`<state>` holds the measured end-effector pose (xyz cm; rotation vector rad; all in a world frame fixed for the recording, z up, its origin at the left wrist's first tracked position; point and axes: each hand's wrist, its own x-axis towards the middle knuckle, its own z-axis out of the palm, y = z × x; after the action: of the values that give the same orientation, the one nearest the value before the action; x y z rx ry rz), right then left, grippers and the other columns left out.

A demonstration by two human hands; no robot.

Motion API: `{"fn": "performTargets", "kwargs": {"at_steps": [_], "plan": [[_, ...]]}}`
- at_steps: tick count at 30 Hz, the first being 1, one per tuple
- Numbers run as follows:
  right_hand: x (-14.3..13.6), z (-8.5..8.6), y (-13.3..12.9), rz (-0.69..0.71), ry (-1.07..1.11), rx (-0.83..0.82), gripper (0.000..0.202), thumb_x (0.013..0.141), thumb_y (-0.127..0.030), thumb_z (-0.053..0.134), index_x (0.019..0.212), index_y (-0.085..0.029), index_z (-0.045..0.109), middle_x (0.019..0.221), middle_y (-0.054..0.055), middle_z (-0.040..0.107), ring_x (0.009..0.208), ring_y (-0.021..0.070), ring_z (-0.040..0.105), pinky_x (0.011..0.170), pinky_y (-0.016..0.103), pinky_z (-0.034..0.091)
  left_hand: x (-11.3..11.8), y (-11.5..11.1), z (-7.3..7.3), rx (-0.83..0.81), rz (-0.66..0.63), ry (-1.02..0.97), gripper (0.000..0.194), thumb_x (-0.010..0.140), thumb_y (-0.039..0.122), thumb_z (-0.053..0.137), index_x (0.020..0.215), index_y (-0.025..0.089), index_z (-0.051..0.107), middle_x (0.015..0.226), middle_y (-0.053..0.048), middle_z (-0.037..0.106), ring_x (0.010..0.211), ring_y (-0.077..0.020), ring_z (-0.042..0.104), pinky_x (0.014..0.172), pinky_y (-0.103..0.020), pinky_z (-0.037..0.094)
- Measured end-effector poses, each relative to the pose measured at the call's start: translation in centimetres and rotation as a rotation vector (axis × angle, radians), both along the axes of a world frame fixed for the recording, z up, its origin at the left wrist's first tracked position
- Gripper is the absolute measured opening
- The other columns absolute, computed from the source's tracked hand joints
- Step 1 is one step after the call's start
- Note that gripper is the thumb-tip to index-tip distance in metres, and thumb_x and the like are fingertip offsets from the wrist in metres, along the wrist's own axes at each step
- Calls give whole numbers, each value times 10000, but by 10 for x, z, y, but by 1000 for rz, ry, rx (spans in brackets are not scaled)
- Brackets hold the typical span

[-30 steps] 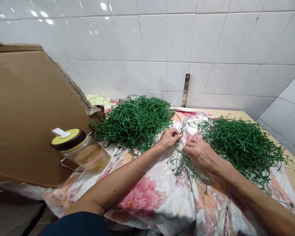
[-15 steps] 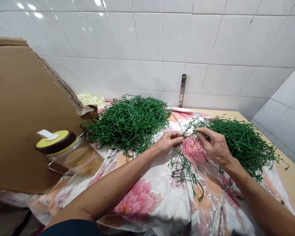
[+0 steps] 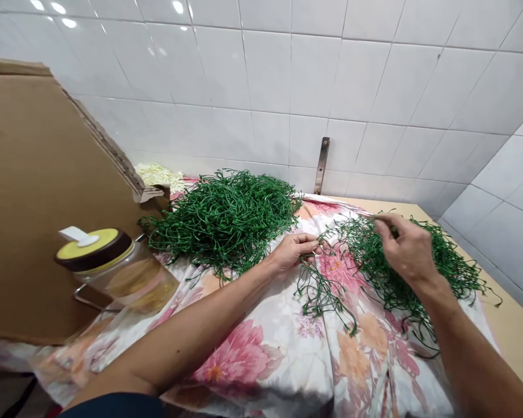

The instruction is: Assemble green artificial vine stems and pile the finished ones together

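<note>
My left hand (image 3: 293,252) is closed in a pinch on a small bunch of thin green stems (image 3: 325,293) with little knobbed tips. Some of these stems stick out beyond my fingertips, and the rest hang down over the flowered cloth. Above the right-hand pile of green stems (image 3: 444,261) is my right hand (image 3: 403,244), its thumb and forefinger pinched together. Whatever lies between those fingertips is too small to make out. A larger heap of the same stems (image 3: 226,223) lies to the left, behind my left hand.
A flowered cloth (image 3: 283,354) covers most of the table (image 3: 516,342). At left stand a cardboard box (image 3: 47,203) and a tilted clear jar (image 3: 131,278) with a yellow and brown lid. Pale yellow bits (image 3: 159,176) lie behind; a metal strip (image 3: 322,165) is on the tiled wall.
My right hand has moved right, away from the bunch and over the right-hand pile. My left hand keeps its hold on the bunch, nearly in place. The view has shifted slightly.
</note>
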<state>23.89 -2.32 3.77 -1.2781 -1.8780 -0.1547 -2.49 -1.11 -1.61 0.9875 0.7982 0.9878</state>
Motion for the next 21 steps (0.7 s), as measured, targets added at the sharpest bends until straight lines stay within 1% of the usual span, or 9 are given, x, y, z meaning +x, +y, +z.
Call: {"fn": "performTargets", "kwargs": {"at_steps": [3,6,9,11,12,14,16,19,21], "plan": [[34,5,15,-278,-251,95,420,933,-343,588,1284,-116,626,1185,224,675,1109,384,606,931,546,485,5,-4,2,-12,-35,-9,378,650,398,893,773,110,683,753,-49,676,525,-68,538,503,-203,396],[46,8,13,-328,-344,116,549,894,-394,651,1360,-117,564,1361,261,572,1280,459,481,981,631,435,8,-7,1,-13,-42,-32,404,627,416,909,751,103,686,733,-47,672,523,-67,534,515,-207,393],[23,15,-8,-167,-256,137,366,942,-366,612,1246,-163,640,1310,207,620,1250,390,540,1031,579,444,11,-8,1,-14,-36,-55,394,618,399,918,739,98,695,728,-42,662,534,-64,528,525,-208,387],[-4,16,-25,34,-88,98,212,991,-298,555,1126,-198,685,1144,130,701,1054,276,657,961,454,523,11,-10,2,-18,-30,-62,382,621,386,918,735,94,699,732,-42,657,544,-64,527,533,-210,388],[-18,15,-32,175,-35,63,182,998,-274,548,1087,-205,692,1057,100,724,959,235,681,892,399,553,11,-10,2,-21,-28,-64,375,626,379,916,740,92,702,738,-42,657,548,-63,528,538,-211,388],[-41,8,-40,366,-11,-28,166,1001,-225,542,1078,-207,688,998,71,732,895,195,686,830,339,562,11,-11,3,-29,-28,-69,362,641,362,910,761,89,706,751,-44,659,555,-61,530,549,-210,389],[-54,-3,-41,422,-33,-91,178,997,-191,534,1106,-188,675,1040,79,722,922,189,682,843,329,553,11,-12,3,-36,-32,-82,347,658,348,902,786,89,709,772,-49,669,563,-60,533,562,-210,392],[-57,-17,-35,383,-28,-160,179,986,-205,555,1120,-180,672,1068,85,721,932,198,679,848,338,543,12,-14,2,-47,-55,-101,327,666,325,898,788,90,707,780,-55,676,578,-65,542,571,-210,391],[-53,-20,-32,367,-7,-220,170,980,-237,577,1098,-188,690,1057,76,733,915,197,684,836,333,536,13,-15,1,-59,-61,-106,308,666,301,900,784,90,708,769,-51,672,587,-67,544,576,-209,391]]}}
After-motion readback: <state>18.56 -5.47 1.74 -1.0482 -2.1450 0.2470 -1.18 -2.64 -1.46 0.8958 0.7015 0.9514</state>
